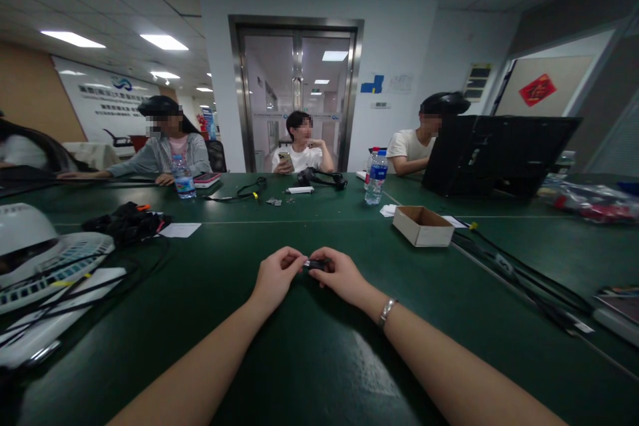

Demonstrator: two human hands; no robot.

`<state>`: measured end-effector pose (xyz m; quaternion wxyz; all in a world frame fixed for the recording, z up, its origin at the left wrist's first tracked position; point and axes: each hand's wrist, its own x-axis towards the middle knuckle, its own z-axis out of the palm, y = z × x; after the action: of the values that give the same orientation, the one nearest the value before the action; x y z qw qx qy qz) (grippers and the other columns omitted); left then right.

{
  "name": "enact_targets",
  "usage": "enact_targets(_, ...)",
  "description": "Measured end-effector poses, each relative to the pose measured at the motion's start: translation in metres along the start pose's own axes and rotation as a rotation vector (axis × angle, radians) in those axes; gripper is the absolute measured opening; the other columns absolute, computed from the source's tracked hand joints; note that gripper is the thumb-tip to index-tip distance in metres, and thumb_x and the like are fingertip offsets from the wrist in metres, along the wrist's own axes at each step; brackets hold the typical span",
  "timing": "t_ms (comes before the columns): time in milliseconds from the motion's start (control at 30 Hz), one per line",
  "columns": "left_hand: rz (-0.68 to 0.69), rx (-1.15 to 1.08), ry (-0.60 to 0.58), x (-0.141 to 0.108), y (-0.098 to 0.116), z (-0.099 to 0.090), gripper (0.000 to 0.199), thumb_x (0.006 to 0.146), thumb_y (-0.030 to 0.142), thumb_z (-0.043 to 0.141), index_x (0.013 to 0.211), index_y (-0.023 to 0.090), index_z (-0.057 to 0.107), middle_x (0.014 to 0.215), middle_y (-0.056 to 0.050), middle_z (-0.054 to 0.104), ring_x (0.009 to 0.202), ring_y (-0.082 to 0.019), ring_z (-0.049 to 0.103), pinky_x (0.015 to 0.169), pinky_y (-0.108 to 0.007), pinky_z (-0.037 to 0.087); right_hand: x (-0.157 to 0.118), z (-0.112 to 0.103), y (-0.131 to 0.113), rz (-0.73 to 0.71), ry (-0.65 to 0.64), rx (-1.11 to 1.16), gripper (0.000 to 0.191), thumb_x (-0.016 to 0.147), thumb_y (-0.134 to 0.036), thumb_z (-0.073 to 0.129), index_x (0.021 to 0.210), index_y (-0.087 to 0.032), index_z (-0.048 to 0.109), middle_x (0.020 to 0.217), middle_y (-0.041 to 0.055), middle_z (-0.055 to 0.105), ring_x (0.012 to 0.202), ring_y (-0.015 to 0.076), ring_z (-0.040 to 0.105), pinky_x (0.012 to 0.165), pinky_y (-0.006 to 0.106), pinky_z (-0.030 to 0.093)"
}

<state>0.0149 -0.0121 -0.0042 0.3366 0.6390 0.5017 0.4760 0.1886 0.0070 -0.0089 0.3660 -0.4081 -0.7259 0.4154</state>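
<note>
Above the middle of the green table point(210, 346), my two hands meet at a small dark object with a silvery end point(314, 265). It is too small for me to tell its kind. My right hand point(343, 273) has thumb and fingers closed around its black body. The fingertips of my left hand point(277, 273) pinch at the silvery end. My fingers cover parts of the object. A silver bracelet point(387, 311) circles my right wrist.
An open cardboard box point(423, 229) stands ahead to the right, near water bottles point(375, 180). Black cables point(524, 279) stretch along the right. At the left lie a white helmet point(30, 236) and black gear point(124, 223). Several people sit across, one beside a monitor point(499, 153).
</note>
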Motion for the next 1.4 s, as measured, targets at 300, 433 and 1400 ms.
enact_targets(300,0.015,-0.106,-0.021,0.002,-0.002,0.0,0.019,0.071,0.032,0.065,0.083,0.018,0.066,0.083,-0.004,0.07,0.08,-0.018,0.065,0.076,-0.029,0.05,0.001,0.0,0.004,0.007,-0.002,0.02,0.024,0.075,-0.023,0.065,0.097,-0.017,0.058,0.079,0.0,0.061,0.053,0.0076,0.056,0.048,0.02,0.044)
enact_targets(433,0.003,-0.139,-0.038,0.003,-0.004,-0.001,0.019,0.071,0.031,0.066,0.085,0.017,0.066,0.086,-0.005,0.07,0.082,-0.019,0.066,0.078,-0.031,0.05,0.001,0.0,0.002,0.014,0.003,0.031,0.024,0.074,-0.022,0.065,0.096,-0.016,0.058,0.078,-0.0008,0.061,0.052,0.0069,0.055,0.046,0.019,0.043)
enact_targets(1400,-0.106,-0.343,-0.019,0.006,-0.006,0.001,0.037,0.062,0.031,0.074,0.093,0.015,0.063,0.097,-0.009,0.069,0.094,-0.022,0.065,0.088,-0.036,0.049,0.003,-0.001,0.005,0.063,0.004,0.1,0.028,0.072,-0.026,0.068,0.096,-0.015,0.059,0.074,-0.0017,0.059,0.049,0.0065,0.053,0.045,0.019,0.043)
